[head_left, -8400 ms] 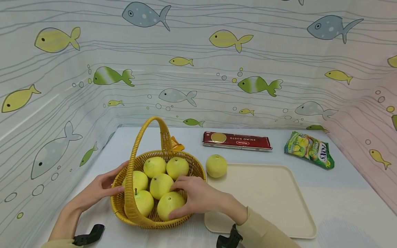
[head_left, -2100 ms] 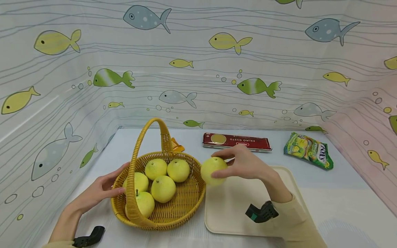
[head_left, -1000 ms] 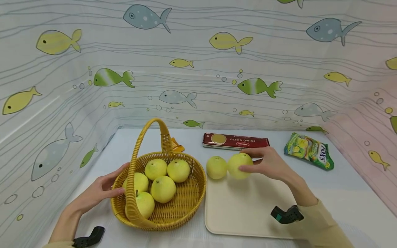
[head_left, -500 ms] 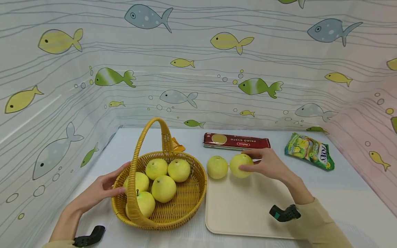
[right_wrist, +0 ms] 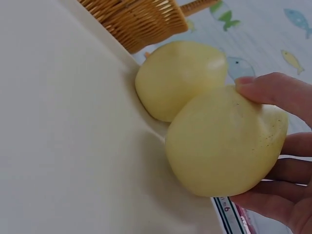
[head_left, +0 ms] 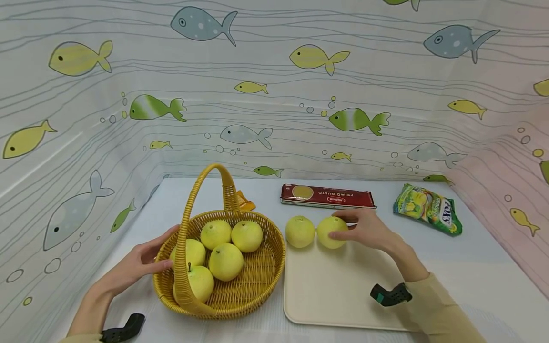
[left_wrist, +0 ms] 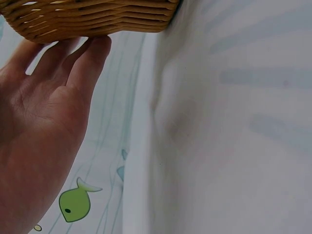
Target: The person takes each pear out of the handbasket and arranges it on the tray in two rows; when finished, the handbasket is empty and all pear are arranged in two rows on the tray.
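Note:
My right hand (head_left: 366,228) holds a round yellow-green pear (head_left: 330,233) between thumb and fingers, low over the back of a cream tray (head_left: 343,290). Close on its left, a second pear (head_left: 299,232) rests at the tray's back left corner. The right wrist view shows the held pear (right_wrist: 224,146) overlapping the other pear (right_wrist: 178,78). At the far left, my left hand (head_left: 143,257) rests against the side of a yellow wicker basket (head_left: 257,276) with a tall handle. Its fingers (left_wrist: 92,61) touch the outer weave in the left wrist view. Several pears (head_left: 226,261) sit in the basket.
A dark red Primo Gusto pack (head_left: 328,195) lies behind the tray. To its right is a green Fox's bag (head_left: 428,208). A small orange packet (head_left: 244,201) shows partly behind the basket. A fish-print curtain (head_left: 274,95) walls the table's back and sides.
The right hand took a pear from the basket's front right, carried it past the tray's first pear and lowered it beside that one. The left hand stayed at the basket.

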### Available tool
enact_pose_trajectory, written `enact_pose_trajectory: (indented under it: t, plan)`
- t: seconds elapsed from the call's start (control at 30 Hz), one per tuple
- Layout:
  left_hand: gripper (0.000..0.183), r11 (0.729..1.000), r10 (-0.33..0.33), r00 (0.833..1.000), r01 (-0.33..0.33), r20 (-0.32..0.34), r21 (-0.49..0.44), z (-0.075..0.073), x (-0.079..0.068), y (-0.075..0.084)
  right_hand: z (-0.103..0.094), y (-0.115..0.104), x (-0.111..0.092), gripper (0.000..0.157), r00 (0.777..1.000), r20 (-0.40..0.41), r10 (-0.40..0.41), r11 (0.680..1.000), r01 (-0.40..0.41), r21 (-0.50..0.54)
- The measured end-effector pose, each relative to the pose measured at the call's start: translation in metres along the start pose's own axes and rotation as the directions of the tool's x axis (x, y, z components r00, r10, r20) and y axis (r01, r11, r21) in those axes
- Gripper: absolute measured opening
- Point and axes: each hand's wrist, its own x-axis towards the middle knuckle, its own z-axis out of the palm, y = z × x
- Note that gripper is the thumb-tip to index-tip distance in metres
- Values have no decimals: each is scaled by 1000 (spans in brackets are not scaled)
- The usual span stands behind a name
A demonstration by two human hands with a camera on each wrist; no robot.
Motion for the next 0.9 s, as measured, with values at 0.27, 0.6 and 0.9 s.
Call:
enact_pose_trajectory:
  t: [0.27, 0.6, 0.9]
  plan:
    - [75, 1000, 10, 1000, -10, 2, -2, 0, 1, -1, 4, 5, 1, 60, 1000, 9, -10, 1000, 10, -14]
    - [75, 1000, 9, 1000, -9, 13, -10, -1, 0, -1, 3, 6, 0, 61, 998, 59, -21, 999, 22, -23]
    - [74, 1000, -10, 1000, 10, 2, -17, 0, -1, 1, -1, 9, -1, 71, 987, 157, -19, 998, 9, 63]
